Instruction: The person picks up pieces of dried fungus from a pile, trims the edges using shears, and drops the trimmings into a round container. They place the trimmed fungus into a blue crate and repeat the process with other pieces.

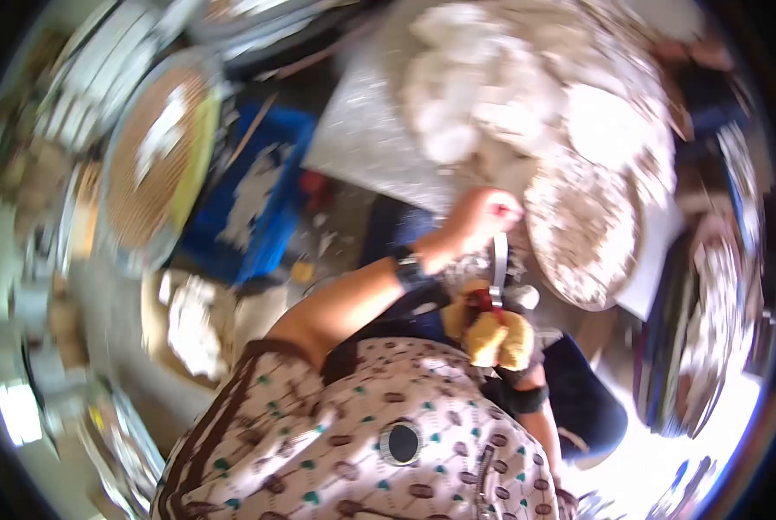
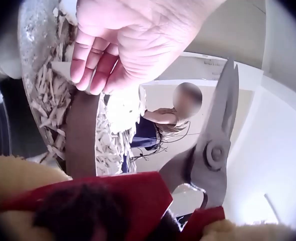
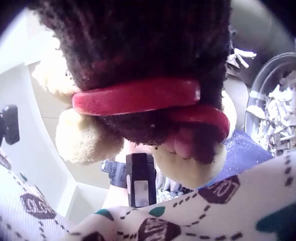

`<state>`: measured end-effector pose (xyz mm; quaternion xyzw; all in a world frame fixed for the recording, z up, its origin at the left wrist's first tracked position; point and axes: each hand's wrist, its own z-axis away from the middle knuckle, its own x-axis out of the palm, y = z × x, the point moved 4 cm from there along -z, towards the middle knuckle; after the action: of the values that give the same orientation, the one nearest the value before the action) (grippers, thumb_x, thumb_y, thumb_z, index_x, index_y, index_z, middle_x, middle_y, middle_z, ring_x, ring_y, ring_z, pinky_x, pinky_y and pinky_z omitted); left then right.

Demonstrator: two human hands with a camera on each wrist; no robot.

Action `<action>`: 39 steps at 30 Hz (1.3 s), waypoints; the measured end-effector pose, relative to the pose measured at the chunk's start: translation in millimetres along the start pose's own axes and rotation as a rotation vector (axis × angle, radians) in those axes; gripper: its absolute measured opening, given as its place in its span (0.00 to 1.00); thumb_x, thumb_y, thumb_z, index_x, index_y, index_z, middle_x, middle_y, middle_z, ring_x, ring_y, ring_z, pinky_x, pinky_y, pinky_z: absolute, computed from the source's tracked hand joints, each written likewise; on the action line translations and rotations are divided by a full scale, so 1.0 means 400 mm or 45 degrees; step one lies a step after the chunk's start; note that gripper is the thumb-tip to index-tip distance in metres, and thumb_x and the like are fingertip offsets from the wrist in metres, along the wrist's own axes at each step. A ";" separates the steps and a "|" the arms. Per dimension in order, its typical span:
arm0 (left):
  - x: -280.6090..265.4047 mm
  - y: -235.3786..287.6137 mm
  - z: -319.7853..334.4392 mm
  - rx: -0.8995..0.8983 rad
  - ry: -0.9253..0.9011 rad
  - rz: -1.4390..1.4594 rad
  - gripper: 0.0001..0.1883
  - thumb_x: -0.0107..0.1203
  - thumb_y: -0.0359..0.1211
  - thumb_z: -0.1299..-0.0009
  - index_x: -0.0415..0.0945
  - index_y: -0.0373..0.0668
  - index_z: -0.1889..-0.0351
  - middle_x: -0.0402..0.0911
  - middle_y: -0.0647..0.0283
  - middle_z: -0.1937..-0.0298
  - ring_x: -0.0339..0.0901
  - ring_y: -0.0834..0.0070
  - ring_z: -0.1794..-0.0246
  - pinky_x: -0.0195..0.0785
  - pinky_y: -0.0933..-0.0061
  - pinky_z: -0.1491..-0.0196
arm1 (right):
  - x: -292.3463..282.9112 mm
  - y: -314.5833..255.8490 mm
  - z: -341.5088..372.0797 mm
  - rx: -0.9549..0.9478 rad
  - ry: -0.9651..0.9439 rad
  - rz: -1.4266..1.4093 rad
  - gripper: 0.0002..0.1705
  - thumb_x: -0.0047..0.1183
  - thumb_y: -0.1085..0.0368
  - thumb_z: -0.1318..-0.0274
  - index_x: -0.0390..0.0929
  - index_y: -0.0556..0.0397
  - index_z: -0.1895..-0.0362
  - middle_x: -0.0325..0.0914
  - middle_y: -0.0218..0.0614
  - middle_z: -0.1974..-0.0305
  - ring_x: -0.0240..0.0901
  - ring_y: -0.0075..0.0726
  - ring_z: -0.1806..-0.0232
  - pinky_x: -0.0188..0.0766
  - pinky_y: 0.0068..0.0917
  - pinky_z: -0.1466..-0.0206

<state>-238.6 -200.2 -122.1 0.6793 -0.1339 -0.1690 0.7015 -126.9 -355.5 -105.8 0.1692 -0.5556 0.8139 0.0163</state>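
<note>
In the head view my bare left hand (image 1: 483,217) is near the left rim of a round basket (image 1: 531,221) of pale shredded pieces. Its fingers curl around a thin white piece (image 2: 61,69) in the left wrist view; the thumb is hidden. My right hand (image 1: 496,336) wears a dark glove with puffy pale-yellow finger covers. It grips red-handled scissors (image 2: 215,153), their blades nearly together and pointing up past the left hand. From the right wrist, the red handles (image 3: 138,95) cross the dark glove, and the blades are out of sight.
Whitish pieces are heaped in a large pile (image 1: 527,87) beyond the basket. To the left are a blue crate (image 1: 275,230), a round sieve (image 1: 128,191) and a bowl (image 1: 154,325) with white pieces. Another person (image 2: 160,118) appears in the background.
</note>
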 end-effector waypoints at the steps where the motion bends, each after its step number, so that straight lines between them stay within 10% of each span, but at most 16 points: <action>1: 0.006 -0.015 -0.002 -0.004 -0.008 0.038 0.05 0.54 0.26 0.38 0.77 0.36 0.64 0.77 0.68 0.72 0.69 0.86 0.73 0.65 0.84 0.71 | -0.011 0.008 0.002 -0.008 0.005 0.003 0.16 0.42 0.64 0.44 0.69 0.59 0.55 0.74 0.36 0.65 0.71 0.29 0.67 0.70 0.22 0.64; 5: -0.014 0.001 0.014 0.067 0.085 -0.360 0.07 0.56 0.28 0.39 0.77 0.36 0.65 0.80 0.64 0.71 0.74 0.83 0.71 0.68 0.80 0.65 | -0.042 -0.001 -0.001 -0.277 -0.075 0.485 0.12 0.46 0.67 0.45 0.70 0.56 0.56 0.73 0.32 0.64 0.70 0.25 0.64 0.69 0.21 0.60; 10: 0.028 0.065 -0.028 0.347 0.313 -0.975 0.20 0.60 0.28 0.48 0.69 0.42 0.57 0.73 0.59 0.65 0.73 0.67 0.65 0.67 0.68 0.64 | -0.064 0.036 -0.008 -0.093 -0.006 0.079 0.17 0.55 0.63 0.55 0.70 0.53 0.59 0.74 0.41 0.66 0.73 0.38 0.62 0.68 0.30 0.59; 13: 0.011 -0.003 -0.074 0.408 0.480 -1.190 0.20 0.58 0.27 0.50 0.68 0.43 0.59 0.74 0.57 0.67 0.74 0.62 0.66 0.67 0.66 0.60 | -0.064 -0.010 0.015 -0.300 -0.061 0.620 0.14 0.47 0.68 0.48 0.70 0.55 0.55 0.73 0.30 0.65 0.70 0.24 0.65 0.67 0.21 0.60; 16: -0.042 -0.033 -0.063 0.295 0.466 -0.596 0.06 0.54 0.26 0.41 0.71 0.37 0.67 0.76 0.62 0.71 0.74 0.75 0.73 0.67 0.76 0.67 | -0.090 0.027 0.004 -0.206 0.079 0.394 0.13 0.49 0.66 0.50 0.71 0.54 0.59 0.74 0.35 0.67 0.71 0.31 0.65 0.68 0.26 0.60; 18: -0.075 -0.026 -0.048 0.198 0.477 -0.140 0.04 0.51 0.27 0.35 0.70 0.34 0.68 0.76 0.66 0.71 0.70 0.87 0.73 0.65 0.84 0.70 | -0.086 0.065 -0.011 0.039 0.100 -1.012 0.10 0.47 0.65 0.47 0.71 0.55 0.61 0.75 0.37 0.68 0.72 0.33 0.63 0.69 0.28 0.58; 21: -0.051 0.051 0.007 -0.197 0.137 0.461 0.12 0.48 0.29 0.34 0.65 0.36 0.54 0.78 0.57 0.63 0.78 0.72 0.69 0.73 0.77 0.67 | -0.138 0.127 -0.047 -0.408 0.105 -0.349 0.12 0.42 0.69 0.43 0.69 0.58 0.55 0.75 0.37 0.62 0.73 0.30 0.61 0.71 0.26 0.57; 24: -0.015 0.066 0.058 -0.366 -0.010 0.459 0.16 0.50 0.31 0.35 0.63 0.36 0.51 0.77 0.54 0.60 0.79 0.69 0.68 0.74 0.75 0.67 | -0.129 0.124 -0.077 -0.211 0.011 0.352 0.21 0.42 0.65 0.41 0.62 0.55 0.44 0.66 0.38 0.46 0.62 0.32 0.43 0.57 0.27 0.39; 31: 0.019 0.087 0.088 -0.312 -0.073 0.243 0.19 0.51 0.26 0.36 0.62 0.35 0.48 0.77 0.57 0.59 0.78 0.72 0.63 0.74 0.76 0.62 | -0.103 0.058 -0.085 -0.398 -0.002 -0.496 0.15 0.41 0.66 0.40 0.68 0.55 0.50 0.72 0.37 0.53 0.69 0.33 0.51 0.64 0.27 0.46; 39: -0.005 0.063 0.074 0.031 0.519 0.450 0.22 0.50 0.25 0.35 0.58 0.40 0.44 0.73 0.58 0.53 0.75 0.72 0.58 0.73 0.73 0.59 | -0.086 0.030 -0.096 -0.553 0.144 0.007 0.14 0.44 0.63 0.42 0.73 0.59 0.57 0.76 0.37 0.58 0.74 0.32 0.57 0.69 0.28 0.53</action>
<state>-251.2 -225.8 -95.6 0.6737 -0.1084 0.0980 0.7244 -106.7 -319.4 -139.2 0.1142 -0.7163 0.6835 0.0812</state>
